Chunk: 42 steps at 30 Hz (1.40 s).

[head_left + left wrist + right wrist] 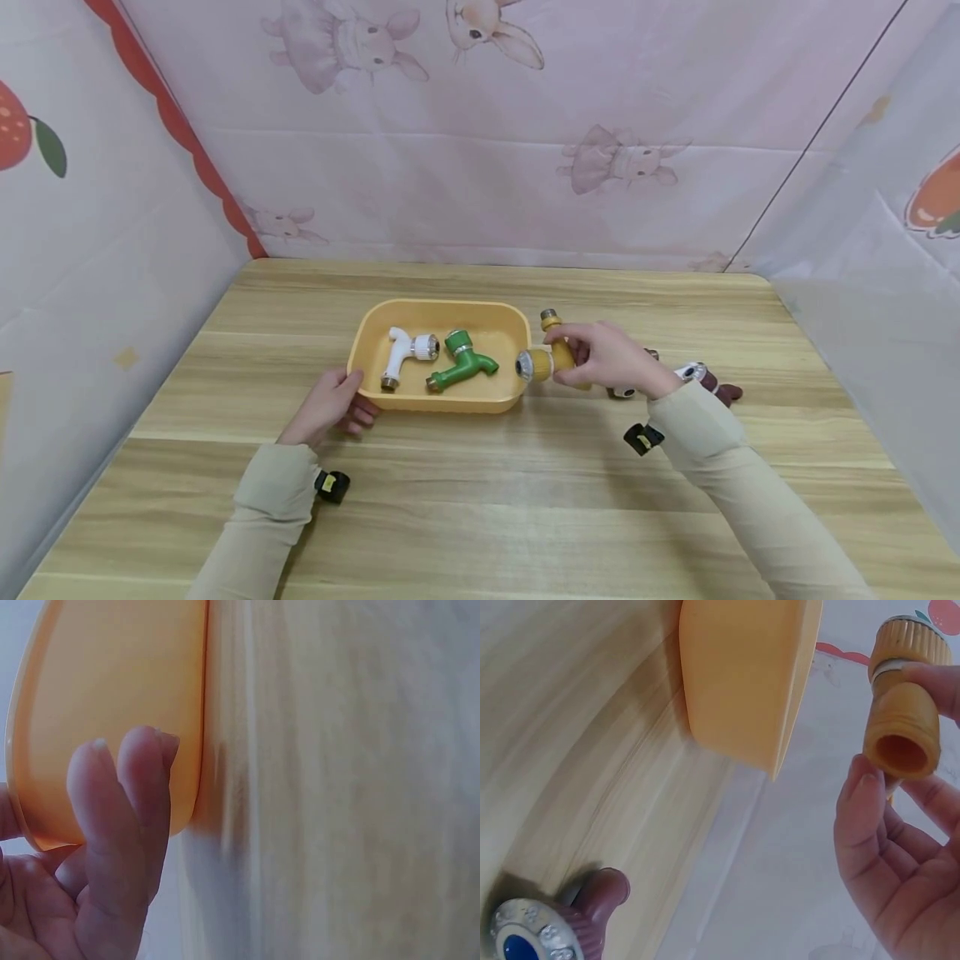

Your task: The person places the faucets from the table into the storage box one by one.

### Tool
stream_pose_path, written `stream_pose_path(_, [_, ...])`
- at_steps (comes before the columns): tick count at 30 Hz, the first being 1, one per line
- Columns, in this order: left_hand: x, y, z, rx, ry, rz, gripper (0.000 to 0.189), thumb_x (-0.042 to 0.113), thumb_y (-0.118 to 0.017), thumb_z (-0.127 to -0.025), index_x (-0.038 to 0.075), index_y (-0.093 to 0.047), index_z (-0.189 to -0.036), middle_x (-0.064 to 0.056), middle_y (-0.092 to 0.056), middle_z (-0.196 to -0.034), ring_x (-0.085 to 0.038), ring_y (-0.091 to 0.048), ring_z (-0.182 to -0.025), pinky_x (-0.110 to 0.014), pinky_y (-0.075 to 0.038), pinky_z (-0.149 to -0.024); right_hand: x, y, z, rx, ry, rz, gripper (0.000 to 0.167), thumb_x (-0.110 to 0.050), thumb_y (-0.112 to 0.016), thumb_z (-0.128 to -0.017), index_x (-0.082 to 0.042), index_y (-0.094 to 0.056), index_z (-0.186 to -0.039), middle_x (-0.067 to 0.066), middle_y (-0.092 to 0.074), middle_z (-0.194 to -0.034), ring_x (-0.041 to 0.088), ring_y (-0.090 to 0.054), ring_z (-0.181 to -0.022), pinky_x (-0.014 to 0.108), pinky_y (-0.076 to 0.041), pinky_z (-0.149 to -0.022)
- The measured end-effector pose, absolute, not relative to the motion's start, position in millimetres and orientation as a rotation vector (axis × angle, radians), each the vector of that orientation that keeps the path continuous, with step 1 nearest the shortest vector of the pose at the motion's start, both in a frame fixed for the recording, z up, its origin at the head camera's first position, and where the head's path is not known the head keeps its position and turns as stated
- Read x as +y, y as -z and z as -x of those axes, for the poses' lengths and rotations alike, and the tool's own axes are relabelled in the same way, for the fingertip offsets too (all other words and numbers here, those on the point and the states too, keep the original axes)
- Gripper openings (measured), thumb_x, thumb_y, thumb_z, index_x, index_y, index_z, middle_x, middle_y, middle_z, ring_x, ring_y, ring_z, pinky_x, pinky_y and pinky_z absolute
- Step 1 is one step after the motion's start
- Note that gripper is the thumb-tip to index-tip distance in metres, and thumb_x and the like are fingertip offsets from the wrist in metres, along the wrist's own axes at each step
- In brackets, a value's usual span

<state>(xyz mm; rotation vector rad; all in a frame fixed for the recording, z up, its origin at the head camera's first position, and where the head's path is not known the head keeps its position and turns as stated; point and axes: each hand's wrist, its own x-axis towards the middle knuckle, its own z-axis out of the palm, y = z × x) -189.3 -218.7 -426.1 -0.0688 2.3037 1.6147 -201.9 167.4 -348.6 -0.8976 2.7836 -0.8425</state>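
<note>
A yellow plastic tray (pixel 442 404) stands on the table, with a white faucet (pixel 401 354) and a green faucet (pixel 463 362) lying inside. My left hand (pixel 330 406) grips its near left corner, thumb over the rim and fingers under the outer wall, as the left wrist view also shows. Just off the tray's right end, my right hand (pixel 607 358) holds a yellow faucet (pixel 558 358) between thumb and fingers, its ribbed knob toward the tray. In the right wrist view the yellow faucet's open spout (pixel 904 754) faces the camera.
To the right, partly behind my right wrist, lie a maroon faucet (pixel 723 390) and another faucet with a white and metal part (pixel 622 392). The wooden table (pixel 480 500) meets printed cloth walls (pixel 480 200) at the back and sides.
</note>
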Motion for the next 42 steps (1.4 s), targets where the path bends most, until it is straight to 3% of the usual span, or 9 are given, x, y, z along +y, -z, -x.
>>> stream_pose_path(42, [-219,427,190,2.297,-1.621,0.048,0.041,0.022,-0.025,-0.100,-0.013,-0.041,-0.114,-0.014,-0.063,-0.073,-0.020,-0.061,-0.061,-0.036,-0.055,-0.053,119,351,241,2.728,0.710,0.946,0.042,-0.022,-0.074,-0.069,-0.010,-0.063,-0.109,-0.002,-0.052,-0.066,0.013,-0.045,-0.061,0.025,-0.039,-0.055])
